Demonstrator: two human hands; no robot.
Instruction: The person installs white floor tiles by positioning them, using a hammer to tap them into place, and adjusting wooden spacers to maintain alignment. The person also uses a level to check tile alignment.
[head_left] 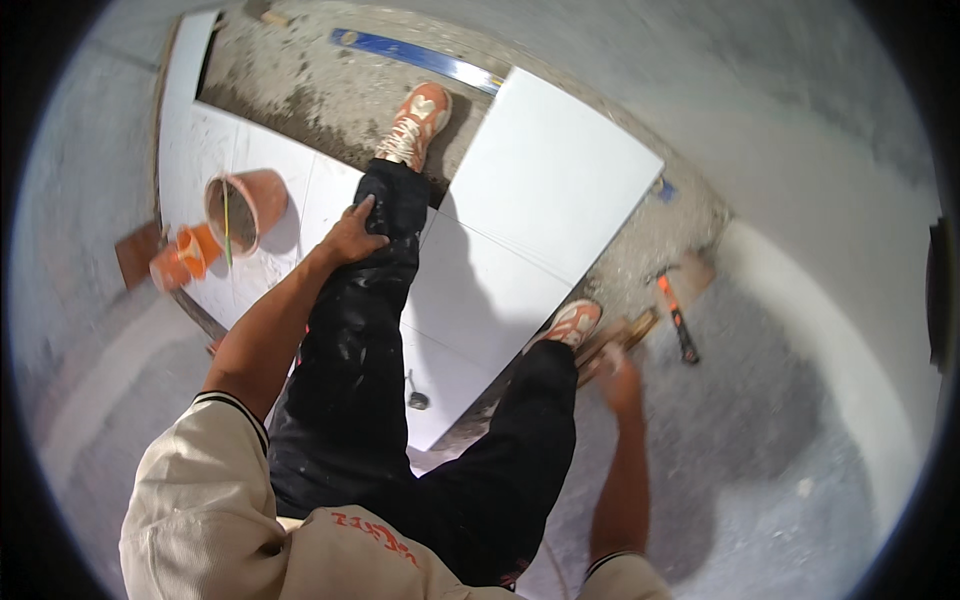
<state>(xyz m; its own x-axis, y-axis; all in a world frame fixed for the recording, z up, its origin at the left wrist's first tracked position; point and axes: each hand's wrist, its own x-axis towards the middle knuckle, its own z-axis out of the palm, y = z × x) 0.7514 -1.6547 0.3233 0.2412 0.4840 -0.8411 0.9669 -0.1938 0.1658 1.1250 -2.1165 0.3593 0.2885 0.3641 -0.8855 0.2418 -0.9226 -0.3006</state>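
My left hand [354, 236] rests on the knee of my black trousers [345, 330], its fingers spread and nothing in them. At the right, my right hand [620, 380] is low beside my right shoe [576, 322], over some wood pieces [643, 322] on the ground. Motion smears its fingers, so a grip on the wood cannot be made out. A hammer [678, 316] with an orange and black handle lies just beyond that hand. Large white tiles [560, 150] cover the floor under and between my legs.
An orange bucket [268, 200] stands on the tiles at the left, beside smaller orange containers [197, 250]. A blue spirit level [415, 55] lies on rough ground at the far side. Between my legs sits a small dark object [418, 400]. Walls curve around both sides.
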